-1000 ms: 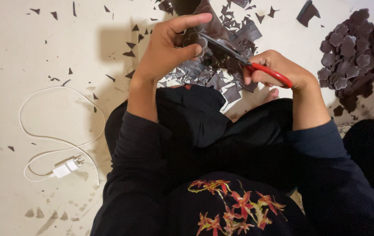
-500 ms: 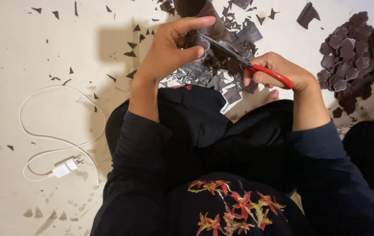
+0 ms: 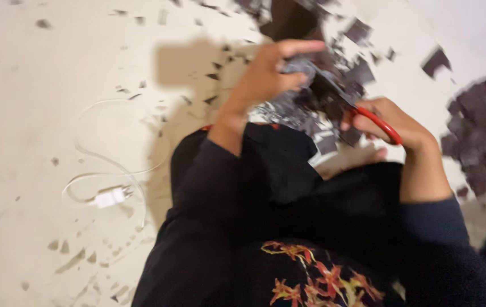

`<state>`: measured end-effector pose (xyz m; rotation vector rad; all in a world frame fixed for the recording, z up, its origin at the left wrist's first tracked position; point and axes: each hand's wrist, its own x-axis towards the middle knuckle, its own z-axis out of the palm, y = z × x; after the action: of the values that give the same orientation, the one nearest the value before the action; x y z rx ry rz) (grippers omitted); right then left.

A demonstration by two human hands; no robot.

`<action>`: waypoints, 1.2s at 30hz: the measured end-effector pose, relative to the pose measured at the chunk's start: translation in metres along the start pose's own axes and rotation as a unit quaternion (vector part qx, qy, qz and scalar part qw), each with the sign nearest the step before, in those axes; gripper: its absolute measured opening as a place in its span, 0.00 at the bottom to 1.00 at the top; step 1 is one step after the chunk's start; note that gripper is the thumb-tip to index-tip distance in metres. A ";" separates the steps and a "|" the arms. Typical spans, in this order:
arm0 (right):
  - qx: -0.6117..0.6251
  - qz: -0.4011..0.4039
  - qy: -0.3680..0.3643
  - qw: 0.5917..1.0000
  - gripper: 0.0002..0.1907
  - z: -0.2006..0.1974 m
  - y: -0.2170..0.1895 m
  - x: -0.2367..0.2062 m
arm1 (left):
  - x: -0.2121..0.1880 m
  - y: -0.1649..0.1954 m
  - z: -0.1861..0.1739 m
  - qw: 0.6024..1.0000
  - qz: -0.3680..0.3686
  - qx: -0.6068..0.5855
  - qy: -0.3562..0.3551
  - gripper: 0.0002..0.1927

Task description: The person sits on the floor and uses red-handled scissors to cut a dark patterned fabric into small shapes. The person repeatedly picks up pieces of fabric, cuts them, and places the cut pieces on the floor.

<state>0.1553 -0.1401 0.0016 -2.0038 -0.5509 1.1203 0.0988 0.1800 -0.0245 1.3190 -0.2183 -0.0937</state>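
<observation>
My left hand [image 3: 265,74] grips a dark brown sheet piece [image 3: 291,23] that sticks up past my fingers. My right hand [image 3: 393,128] is closed around red-handled scissors [image 3: 376,120], whose blades point up-left into that piece near my left fingers. Both hands work above my lap, over a litter of dark cut scraps [image 3: 334,85] on the pale floor. The frame is motion-blurred, so the blade tips are hard to make out.
A heap of dark cut pieces [image 3: 484,125] lies at the right. A white cable with a charger plug [image 3: 109,196] loops on the floor at the left. Small dark scraps dot the floor [image 3: 55,85]. My dark-clothed legs with a red floral print [image 3: 316,278] fill the bottom.
The view has swung and blurred, shifting the scene rightward in frame. My hands keep their hold on the dark piece and the scissors, still close together.
</observation>
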 end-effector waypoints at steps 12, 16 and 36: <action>0.020 0.038 0.014 0.999 0.28 -0.016 0.028 0.016 | 0.030 -0.046 0.006 1.000 -0.003 -0.014 -0.005 0.29; 0.010 0.033 0.015 0.999 0.24 -0.015 0.027 0.017 | 0.037 -0.059 0.006 0.998 0.047 -0.037 -0.008 0.30; 0.009 0.026 0.020 0.999 0.29 0.017 -0.004 0.007 | -0.009 0.004 -0.008 0.999 0.016 0.044 -0.020 0.29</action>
<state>0.1443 -0.1257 -0.0042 -2.0307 -0.4697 1.1109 0.0917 0.1906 -0.0236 1.4014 -0.2812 -0.0839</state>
